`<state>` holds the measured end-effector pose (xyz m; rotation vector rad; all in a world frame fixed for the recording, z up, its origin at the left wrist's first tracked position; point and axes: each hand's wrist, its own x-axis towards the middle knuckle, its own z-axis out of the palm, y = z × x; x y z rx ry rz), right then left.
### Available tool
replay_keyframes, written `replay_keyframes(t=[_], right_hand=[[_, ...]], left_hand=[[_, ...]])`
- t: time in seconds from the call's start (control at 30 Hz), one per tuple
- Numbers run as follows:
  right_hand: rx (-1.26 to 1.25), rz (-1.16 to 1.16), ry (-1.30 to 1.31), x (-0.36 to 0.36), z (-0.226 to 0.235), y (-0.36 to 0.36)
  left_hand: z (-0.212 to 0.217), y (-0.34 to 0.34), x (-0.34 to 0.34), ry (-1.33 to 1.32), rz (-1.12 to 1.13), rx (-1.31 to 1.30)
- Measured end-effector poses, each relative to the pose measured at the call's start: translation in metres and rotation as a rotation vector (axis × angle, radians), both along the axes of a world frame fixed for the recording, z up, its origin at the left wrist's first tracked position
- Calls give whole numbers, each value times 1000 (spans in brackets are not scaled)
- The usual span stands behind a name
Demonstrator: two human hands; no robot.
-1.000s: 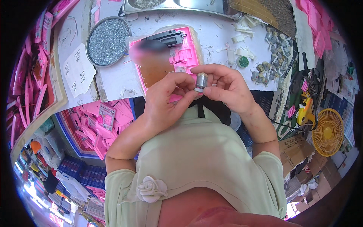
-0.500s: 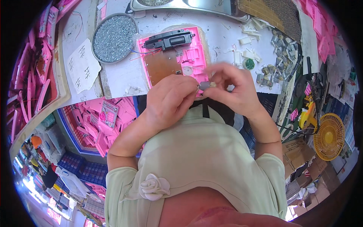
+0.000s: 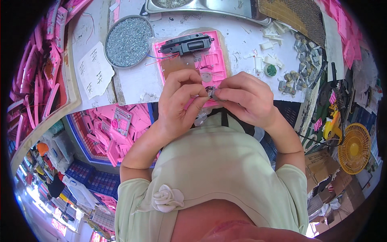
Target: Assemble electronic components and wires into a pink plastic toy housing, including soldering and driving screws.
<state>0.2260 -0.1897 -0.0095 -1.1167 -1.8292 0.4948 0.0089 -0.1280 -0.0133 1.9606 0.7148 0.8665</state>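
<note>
A pink plastic casing [image 3: 219, 60] lies on the table in front of me, with a long black module [image 3: 188, 43] across its far end and a brown board [image 3: 171, 63] in its left part. Over its near edge, my right hand [image 3: 250, 99] pinches a small grey motor [image 3: 214, 93] between thumb and fingers. My left hand [image 3: 180, 99] is closed too, its fingertips meeting the motor's left end. Fingers cover most of the motor, and I cannot make out whether it touches the casing.
Screws fill a round tray [image 3: 128, 18] at the far left, by a paper sheet [image 3: 94, 74]. Loose motors [image 3: 300, 76] and white plastic pieces [image 3: 268, 45] lie to the right. A metal tray [image 3: 229, 10] stands behind. Below the table edge, a blue crate [image 3: 92, 155] holds pink parts.
Both hands have drawn closer together over the casing's near edge. My right hand has turned more palm-down, and the motor, plain to see before, is now mostly covered by fingers.
</note>
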Motion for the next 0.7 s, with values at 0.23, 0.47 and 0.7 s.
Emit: replay_keyframes(t=[0.23,0.47,0.7], right_hand=[[15,-17,-35,5,-6,3],[-102,-185,-112,27,3,8],[-128,-167,-205,23,-5,43]], left_hand=[[-1,1,-8,11,98,-50],[-4,33,7,297,202,385],[-15,48,0,296,246,436]])
